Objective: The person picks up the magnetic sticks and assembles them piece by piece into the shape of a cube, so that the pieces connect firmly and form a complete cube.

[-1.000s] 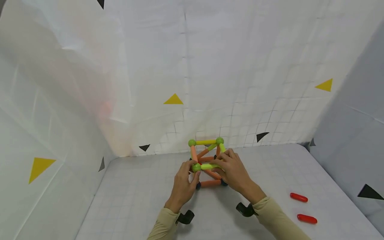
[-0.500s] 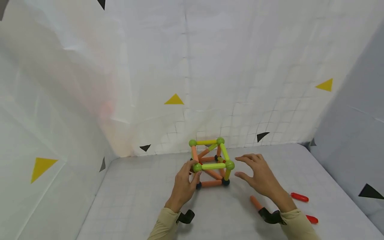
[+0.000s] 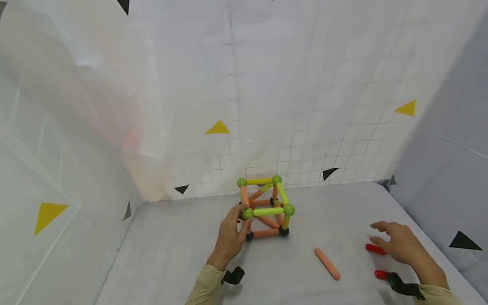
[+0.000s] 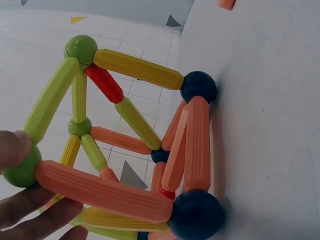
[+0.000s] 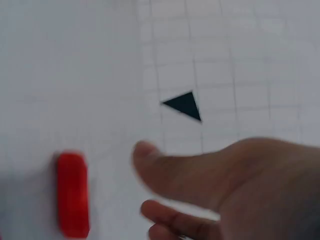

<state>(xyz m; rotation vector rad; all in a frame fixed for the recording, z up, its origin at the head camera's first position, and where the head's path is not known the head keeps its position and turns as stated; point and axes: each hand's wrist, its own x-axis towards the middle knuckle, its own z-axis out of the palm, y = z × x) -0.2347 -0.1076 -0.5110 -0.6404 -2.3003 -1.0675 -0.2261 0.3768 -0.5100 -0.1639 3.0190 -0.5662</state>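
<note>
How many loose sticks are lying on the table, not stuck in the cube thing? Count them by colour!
Orange stick: 1
Red sticks: 2
Total: 3

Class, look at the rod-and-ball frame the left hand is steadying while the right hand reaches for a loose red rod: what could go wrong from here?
1. The left hand holds the frame only at one green corner ball; a nudge might tilt it or pop a joint.
2. The right hand, open above the red rod, might knock it away.
3. The loose orange rod could roll.
</note>
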